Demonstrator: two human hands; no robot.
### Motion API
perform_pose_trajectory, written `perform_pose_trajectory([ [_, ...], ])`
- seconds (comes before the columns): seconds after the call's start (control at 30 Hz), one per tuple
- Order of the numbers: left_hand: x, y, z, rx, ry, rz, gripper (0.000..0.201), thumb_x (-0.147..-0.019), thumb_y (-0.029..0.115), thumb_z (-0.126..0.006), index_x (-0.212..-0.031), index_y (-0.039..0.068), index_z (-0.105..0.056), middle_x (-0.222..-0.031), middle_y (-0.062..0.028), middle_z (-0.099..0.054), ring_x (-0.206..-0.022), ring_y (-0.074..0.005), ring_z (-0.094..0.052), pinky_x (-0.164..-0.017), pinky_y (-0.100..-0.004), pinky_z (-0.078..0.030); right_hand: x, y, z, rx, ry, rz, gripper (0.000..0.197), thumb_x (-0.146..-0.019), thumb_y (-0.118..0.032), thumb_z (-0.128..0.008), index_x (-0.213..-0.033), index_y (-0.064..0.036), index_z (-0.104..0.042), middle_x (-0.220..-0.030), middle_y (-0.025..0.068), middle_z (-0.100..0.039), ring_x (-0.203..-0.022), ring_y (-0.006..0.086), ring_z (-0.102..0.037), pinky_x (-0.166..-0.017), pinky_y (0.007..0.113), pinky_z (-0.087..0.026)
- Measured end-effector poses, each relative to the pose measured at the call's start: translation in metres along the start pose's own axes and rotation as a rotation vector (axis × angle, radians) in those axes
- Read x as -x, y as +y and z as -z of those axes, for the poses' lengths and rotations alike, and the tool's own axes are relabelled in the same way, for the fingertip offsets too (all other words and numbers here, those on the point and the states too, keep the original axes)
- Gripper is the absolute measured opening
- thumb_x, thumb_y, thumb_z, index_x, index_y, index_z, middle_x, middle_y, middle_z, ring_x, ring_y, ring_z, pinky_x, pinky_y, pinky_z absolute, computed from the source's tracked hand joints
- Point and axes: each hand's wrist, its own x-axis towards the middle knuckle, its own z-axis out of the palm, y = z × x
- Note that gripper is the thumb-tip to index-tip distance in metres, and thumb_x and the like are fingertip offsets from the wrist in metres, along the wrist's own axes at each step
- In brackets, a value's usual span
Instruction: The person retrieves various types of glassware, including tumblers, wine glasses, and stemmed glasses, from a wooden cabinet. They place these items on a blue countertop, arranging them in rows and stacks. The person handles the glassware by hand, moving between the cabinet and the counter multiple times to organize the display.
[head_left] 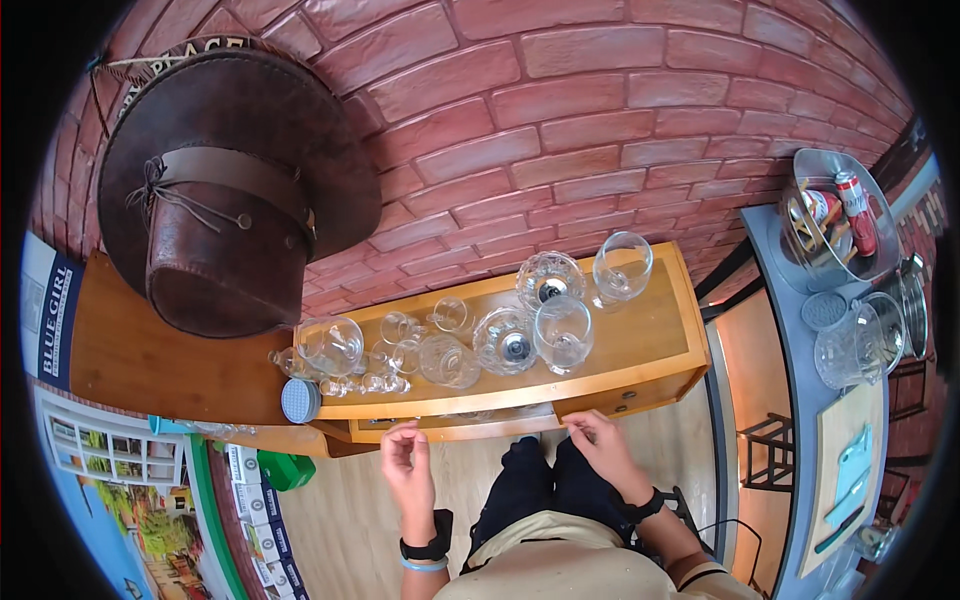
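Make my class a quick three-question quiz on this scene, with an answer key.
1. What mostly stands on the wooden cabinet?
2. True or false: both hands are gripping glasses.
3. Fill in: the light blue band is on the person's ____ wrist.

Key:
1. Clear glassware of several shapes.
2. False: neither the left hand nor the right hand holds any.
3. Left.
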Motion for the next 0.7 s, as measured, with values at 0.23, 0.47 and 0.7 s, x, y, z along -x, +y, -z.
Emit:
perform_pose_trajectory([
  [0.23, -0.005, -0.037, -0.049, 0.052, -0.440, 0.095, 0.015, -0.085, 0.009, -0.056, -0.098, 0.002, -0.061, -0.122, -0.0163, -0.048, -0.113, -0.0221, -0.046, -0.092, -0.0316, -0.038, -0.057, 0.018, -0.016, -0.053, 0.261, -0.046, 0.031, -0.079, -0.001, -0.060, -0.108, 0.0012, -0.052, -0.087, 0.0111, -0.060, -0.079, 0.0172, -0.063, -0.065, 0.026, -0.051],
  [0.47, -0.029, -0.057, -0.089, -0.410, -0.605, -0.259, 0.034, -0.084, 0.024, -0.056, -0.109, 0.002, -0.058, -0.127, -0.0278, -0.038, -0.121, -0.0423, -0.034, -0.099, -0.0418, -0.030, -0.098, 0.011, -0.025, 0.204, 0.242, 0.036, 0.037, -0.074, -0.004, -0.064, -0.109, -0.0004, -0.053, -0.087, 0.0146, -0.062, -0.081, 0.0237, -0.063, -0.067, 0.032, -0.049],
  [0.7, -0.038, -0.078, -0.117, -0.460, -0.707, -0.309, 0.032, -0.085, 0.023, -0.050, -0.109, 0.003, -0.057, -0.121, -0.0244, -0.044, -0.111, -0.0399, -0.040, -0.098, -0.0478, -0.027, -0.098, 0.044, -0.017, 0.320, 0.309, 0.060, 0.024, -0.077, -0.005, -0.058, -0.100, -0.0014, -0.056, -0.082, 0.0209, -0.061, -0.082, 0.0372, -0.060, -0.068, 0.038, -0.047],
])
